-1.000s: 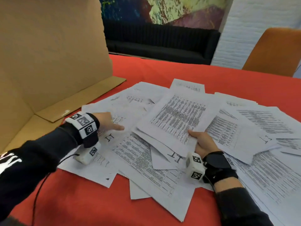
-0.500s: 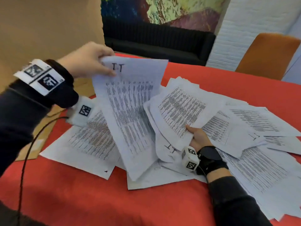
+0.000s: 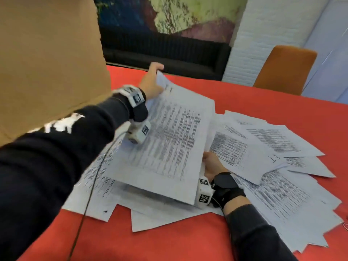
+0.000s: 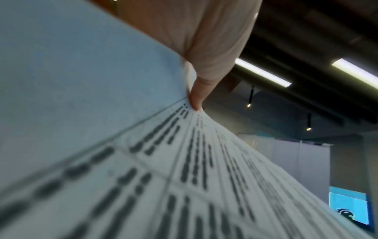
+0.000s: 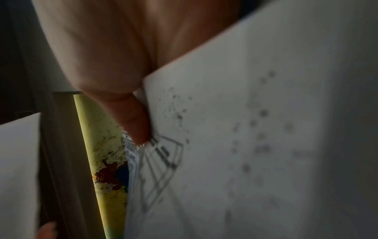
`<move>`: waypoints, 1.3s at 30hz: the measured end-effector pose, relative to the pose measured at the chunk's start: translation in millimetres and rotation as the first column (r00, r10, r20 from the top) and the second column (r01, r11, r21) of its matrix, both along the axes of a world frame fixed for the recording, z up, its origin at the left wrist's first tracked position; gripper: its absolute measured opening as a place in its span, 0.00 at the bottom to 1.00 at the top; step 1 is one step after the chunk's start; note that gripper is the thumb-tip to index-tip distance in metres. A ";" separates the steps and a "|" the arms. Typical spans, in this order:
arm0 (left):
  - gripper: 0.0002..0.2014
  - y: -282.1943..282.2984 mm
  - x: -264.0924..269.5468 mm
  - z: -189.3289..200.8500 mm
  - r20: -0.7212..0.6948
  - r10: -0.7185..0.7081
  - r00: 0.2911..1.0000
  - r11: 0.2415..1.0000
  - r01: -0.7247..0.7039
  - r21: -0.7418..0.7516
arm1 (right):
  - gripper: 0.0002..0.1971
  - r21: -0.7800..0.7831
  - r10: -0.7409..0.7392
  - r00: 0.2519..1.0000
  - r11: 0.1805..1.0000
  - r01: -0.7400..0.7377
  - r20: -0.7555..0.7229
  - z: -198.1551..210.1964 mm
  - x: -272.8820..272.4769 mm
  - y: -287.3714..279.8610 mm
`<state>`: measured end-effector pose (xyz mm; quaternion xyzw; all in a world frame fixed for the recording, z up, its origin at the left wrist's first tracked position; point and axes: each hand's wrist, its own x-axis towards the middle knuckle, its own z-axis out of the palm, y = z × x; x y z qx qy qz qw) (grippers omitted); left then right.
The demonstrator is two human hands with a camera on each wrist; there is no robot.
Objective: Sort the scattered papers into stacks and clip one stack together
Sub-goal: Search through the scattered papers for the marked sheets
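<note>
A tall brown cardboard panel (image 3: 49,53) stood at the red table's (image 3: 169,240) left edge. The left hand (image 3: 151,82) pinched a white printed sheet (image 3: 165,146) aloft by its far corner. The right hand (image 3: 213,164) pinched loose printed papers (image 3: 273,166) scattered across the table's right side.

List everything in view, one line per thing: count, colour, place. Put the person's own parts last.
lifted sheet: one, white, printed, raised over the pile
scattered papers: many, white, printed, spread on the table
table: one, red top
cardboard: one, brown, upright, far left
sofa: one, black, behind table
chair: one, orange, far right
left hand: pinches the lifted sheet's far corner
right hand: thumb grips papers in the pile
</note>
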<state>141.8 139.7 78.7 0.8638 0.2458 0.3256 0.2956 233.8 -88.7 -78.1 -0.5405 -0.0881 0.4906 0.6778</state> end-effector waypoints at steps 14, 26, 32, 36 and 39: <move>0.24 25.5 -22.1 -89.5 -0.451 0.110 0.885 0.899 -0.282 -0.334 | 0.12 -0.307 0.254 0.778 0.948 -0.082 0.575 10.7 -12.5 13.6; 0.47 51.9 -219.1 -124.7 -0.896 0.264 0.358 0.878 -0.473 0.070 | 0.11 -0.262 0.252 0.843 0.955 -0.138 0.475 9.3 2.2 1.5; 0.14 30.3 -216.6 -61.1 -0.625 0.365 0.690 0.924 -0.352 0.150 | 0.20 -0.246 0.243 0.833 0.960 -0.133 0.497 8.3 -3.3 -5.5; 0.09 12.4 -211.4 -11.0 -0.122 0.313 0.942 0.950 -0.312 0.030 | 0.22 -0.248 0.230 0.841 0.961 -0.118 0.490 8.0 -4.0 -5.7; 0.05 7.8 -190.6 -2.3 0.103 0.282 0.954 0.945 -0.257 -0.205 | 0.21 -0.259 0.223 0.865 0.959 -0.113 0.449 9.5 -5.3 -5.4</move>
